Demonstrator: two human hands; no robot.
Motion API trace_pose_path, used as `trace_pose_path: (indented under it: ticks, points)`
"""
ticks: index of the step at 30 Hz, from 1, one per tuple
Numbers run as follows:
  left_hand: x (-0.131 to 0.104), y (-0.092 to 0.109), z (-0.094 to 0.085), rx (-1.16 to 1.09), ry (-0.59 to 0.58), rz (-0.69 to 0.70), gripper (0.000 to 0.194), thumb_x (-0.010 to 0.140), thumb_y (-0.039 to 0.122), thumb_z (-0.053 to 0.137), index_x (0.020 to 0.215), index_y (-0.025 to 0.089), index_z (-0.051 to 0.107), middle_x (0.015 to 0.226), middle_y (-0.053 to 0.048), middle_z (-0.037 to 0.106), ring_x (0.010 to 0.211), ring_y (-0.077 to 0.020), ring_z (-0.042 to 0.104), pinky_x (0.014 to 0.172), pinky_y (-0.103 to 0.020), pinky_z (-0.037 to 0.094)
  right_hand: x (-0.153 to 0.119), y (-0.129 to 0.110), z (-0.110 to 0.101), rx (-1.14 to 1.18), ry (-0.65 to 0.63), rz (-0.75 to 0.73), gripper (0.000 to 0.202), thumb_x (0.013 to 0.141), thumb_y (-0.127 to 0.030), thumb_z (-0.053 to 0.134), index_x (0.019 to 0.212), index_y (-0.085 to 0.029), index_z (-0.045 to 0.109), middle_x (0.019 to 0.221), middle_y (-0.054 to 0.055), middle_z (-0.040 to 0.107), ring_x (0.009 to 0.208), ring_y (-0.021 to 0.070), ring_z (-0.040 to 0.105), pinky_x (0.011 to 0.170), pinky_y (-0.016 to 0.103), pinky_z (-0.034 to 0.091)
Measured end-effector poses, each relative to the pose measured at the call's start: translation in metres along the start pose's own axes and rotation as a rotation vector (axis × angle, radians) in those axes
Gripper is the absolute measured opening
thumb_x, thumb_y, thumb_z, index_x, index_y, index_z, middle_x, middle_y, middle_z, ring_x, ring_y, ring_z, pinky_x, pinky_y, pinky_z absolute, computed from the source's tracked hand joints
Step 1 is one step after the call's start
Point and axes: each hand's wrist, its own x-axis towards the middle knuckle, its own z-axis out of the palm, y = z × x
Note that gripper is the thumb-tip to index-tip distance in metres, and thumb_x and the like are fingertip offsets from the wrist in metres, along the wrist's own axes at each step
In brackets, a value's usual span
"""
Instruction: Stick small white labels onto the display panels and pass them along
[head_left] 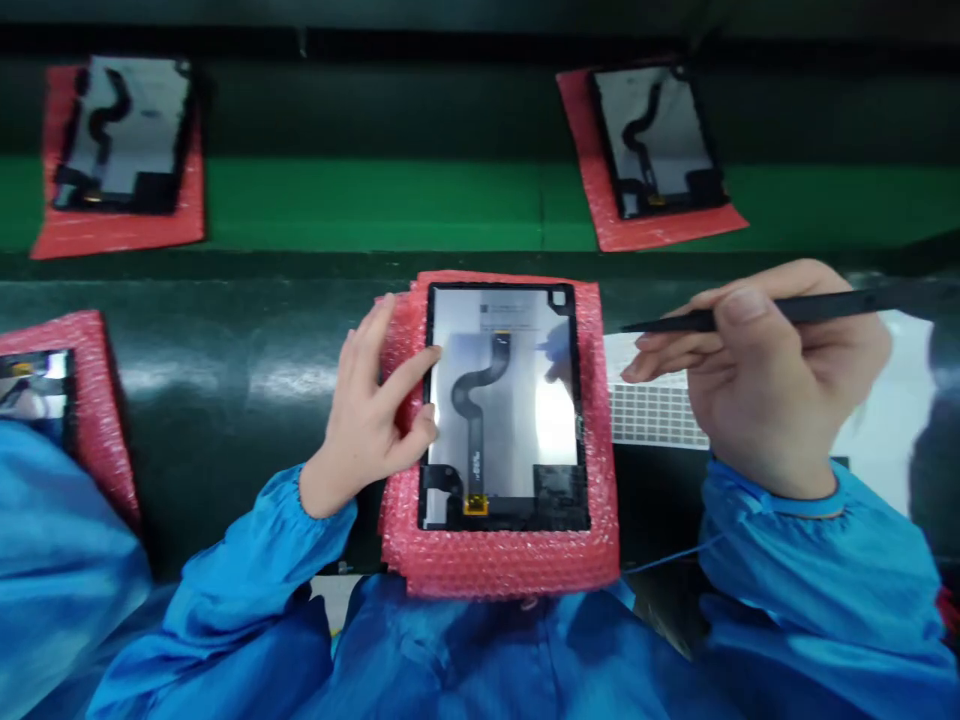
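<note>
A screen panel (517,400) with a black frame and a curved dark ribbon cable (469,400) lies on pink bubble wrap (510,565) before me. My left hand (375,405) rests at the panel's left edge, fingers spread, thumb and a fingertip touching the frame. Right of the panel, my right hand (780,370) holds a thin black pointed tool (810,306) in a pinch. Its tip points left, apart from the panel. A yellow connector (475,505) sits at the cable's lower end.
Two similar panels (131,130) (652,140) lie on pink wrap across a green strip (375,205). Another panel (34,390) is at the left, beside a blue sleeve (60,540). A white sheet with a printed grid (660,410) lies under my right hand.
</note>
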Motion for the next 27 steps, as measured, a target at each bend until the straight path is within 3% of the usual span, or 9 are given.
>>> trace_pose_path:
  ticks: [2, 4, 8, 14, 20, 24, 27]
  points:
    - [0.001, -0.002, 0.0, -0.05, -0.004, 0.011, 0.047, 0.101, 0.04, 0.052, 0.146, 0.028, 0.053, 0.177, -0.007, 0.014, 0.16, -0.044, 0.022, 0.123, -0.069, 0.029, -0.009, 0.008, -0.032, -0.047, 0.012, 0.007, 0.016, 0.092, -0.033, 0.08, 0.081, -0.026, 0.071, 0.06, -0.001, 0.073, 0.051, 0.0217, 0.074, 0.047, 0.034, 0.062]
    - [0.003, -0.001, -0.003, -0.069, -0.01, 0.01, 0.047, 0.102, 0.043, 0.051, 0.147, 0.029, 0.053, 0.176, -0.004, 0.015, 0.159, -0.0446, 0.023, 0.125, -0.069, 0.028, -0.021, 0.021, -0.06, -0.087, -0.075, 0.093, 0.015, 0.091, -0.031, 0.081, 0.084, -0.023, 0.07, 0.065, 0.0, 0.076, 0.051, 0.0213, 0.075, 0.046, 0.031, 0.062]
    - [0.009, 0.007, -0.01, -0.05, -0.04, -0.012, 0.048, 0.101, 0.048, 0.052, 0.147, 0.033, 0.054, 0.175, 0.006, 0.015, 0.157, -0.0493, 0.022, 0.126, -0.073, 0.026, -0.036, 0.057, -0.092, -0.128, -0.248, 0.319, 0.024, 0.092, -0.039, 0.08, 0.09, -0.021, 0.064, 0.067, 0.003, 0.076, 0.06, 0.0209, 0.079, 0.057, 0.03, 0.067]
    - [0.012, 0.016, -0.012, -0.026, -0.088, -0.067, 0.047, 0.102, 0.049, 0.046, 0.146, 0.033, 0.053, 0.175, 0.007, 0.017, 0.157, -0.0492, 0.022, 0.124, -0.076, 0.03, -0.032, 0.101, -0.093, -0.043, -0.299, 0.385, 0.033, 0.088, -0.048, 0.082, 0.093, -0.022, 0.062, 0.07, 0.002, 0.076, 0.065, 0.0191, 0.079, 0.056, 0.026, 0.065]
    - [0.012, 0.028, -0.018, -0.015, -0.093, -0.16, 0.044, 0.101, 0.048, 0.05, 0.143, 0.034, 0.053, 0.173, 0.008, 0.026, 0.156, -0.0475, 0.029, 0.122, -0.074, 0.035, -0.03, 0.106, -0.091, -0.046, -0.27, 0.426, 0.033, 0.088, -0.049, 0.081, 0.091, -0.023, 0.062, 0.069, 0.002, 0.076, 0.063, 0.0208, 0.079, 0.053, 0.028, 0.066]
    - [0.016, 0.05, -0.026, -0.009, -0.053, -0.162, 0.036, 0.1, 0.035, 0.054, 0.135, 0.033, 0.058, 0.167, 0.006, 0.038, 0.151, -0.0405, 0.041, 0.12, -0.068, 0.041, -0.029, 0.105, -0.091, -0.04, -0.268, 0.431, 0.031, 0.088, -0.048, 0.081, 0.091, -0.023, 0.063, 0.07, 0.003, 0.076, 0.063, 0.0206, 0.079, 0.053, 0.028, 0.066]
    - [0.022, 0.072, -0.03, -0.026, -0.017, -0.131, 0.025, 0.096, 0.024, 0.056, 0.118, 0.03, 0.066, 0.147, 0.001, 0.059, 0.13, -0.0328, 0.061, 0.104, -0.061, 0.054, -0.029, 0.106, -0.091, -0.048, -0.266, 0.431, 0.03, 0.09, -0.047, 0.08, 0.09, -0.023, 0.063, 0.072, 0.003, 0.077, 0.063, 0.0205, 0.079, 0.053, 0.028, 0.066]
